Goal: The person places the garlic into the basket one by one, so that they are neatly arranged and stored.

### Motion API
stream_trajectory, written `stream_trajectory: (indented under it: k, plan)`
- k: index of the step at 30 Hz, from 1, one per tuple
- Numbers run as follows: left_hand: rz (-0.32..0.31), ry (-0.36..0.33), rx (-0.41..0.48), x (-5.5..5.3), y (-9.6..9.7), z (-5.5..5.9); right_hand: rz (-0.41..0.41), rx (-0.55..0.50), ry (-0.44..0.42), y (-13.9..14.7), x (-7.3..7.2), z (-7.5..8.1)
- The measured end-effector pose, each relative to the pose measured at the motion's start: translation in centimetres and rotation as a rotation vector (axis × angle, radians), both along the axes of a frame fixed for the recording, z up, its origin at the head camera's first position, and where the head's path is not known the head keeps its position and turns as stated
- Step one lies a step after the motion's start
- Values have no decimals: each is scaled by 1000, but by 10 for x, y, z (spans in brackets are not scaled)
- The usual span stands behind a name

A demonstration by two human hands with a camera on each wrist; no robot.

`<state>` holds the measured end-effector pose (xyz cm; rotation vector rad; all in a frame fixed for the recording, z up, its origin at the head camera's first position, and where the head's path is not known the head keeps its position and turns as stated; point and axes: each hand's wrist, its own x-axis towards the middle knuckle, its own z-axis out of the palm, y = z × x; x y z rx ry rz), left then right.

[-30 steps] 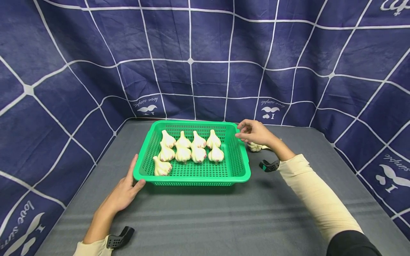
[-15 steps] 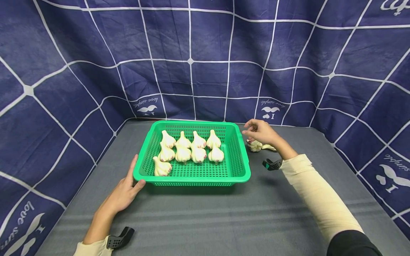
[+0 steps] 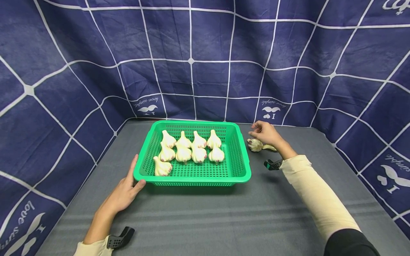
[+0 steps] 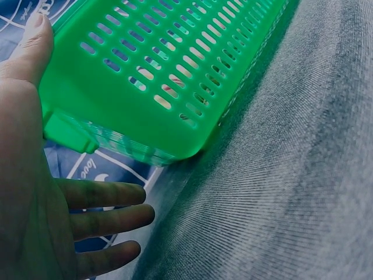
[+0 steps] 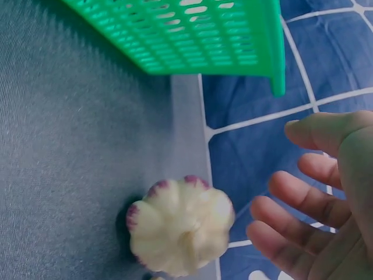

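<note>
My left hand [image 3: 125, 190] rests at the near left corner of a green plastic basket [image 3: 192, 179]. Its thumb lies on the rim, and in the left wrist view the other fingers [image 4: 113, 221] stretch out straight. Several garlic bulbs [image 3: 183, 154] sit in the basket in two rows, with one more bulb [image 3: 162, 167] at the front left. To the right of the basket, my right hand [image 3: 266, 133] hovers with loosely bent fingers and holds nothing. Below it a garlic bulb [image 5: 180, 224] lies on the table, with a pale stem [image 3: 269, 147] beside it.
A grey cloth covers the table [image 3: 205, 220]. Dark blue curtain fabric [image 3: 208, 81] with white lines stands behind and along both sides. Each wrist carries a black strap device [image 3: 120, 239].
My right hand has moved right, away from the basket's right rim, to over the garlic on the table. The left hand and the basket have stayed in place.
</note>
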<state>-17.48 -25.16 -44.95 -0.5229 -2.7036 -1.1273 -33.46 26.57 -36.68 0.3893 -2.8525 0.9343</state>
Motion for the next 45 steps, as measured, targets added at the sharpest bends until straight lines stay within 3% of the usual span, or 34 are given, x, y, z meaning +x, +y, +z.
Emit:
stream_trajectory:
  k: [6, 13, 28, 41, 45]
  plan:
    - [4, -2, -5, 0, 0, 1, -21, 53, 11, 5, -4, -6]
    - [1, -6, -6, 0, 0, 2, -77, 170, -64, 10, -10, -17]
    - [3, -6, -6, 1, 1, 2, -100, 272, -176, 12, -14, -24]
    - [0, -3, 4, -1, 1, 1, -103, 299, -200, 13, -12, -23]
    - [-4, -5, 9, -1, 0, 1, -117, 256, -177, 14, -13, -23]
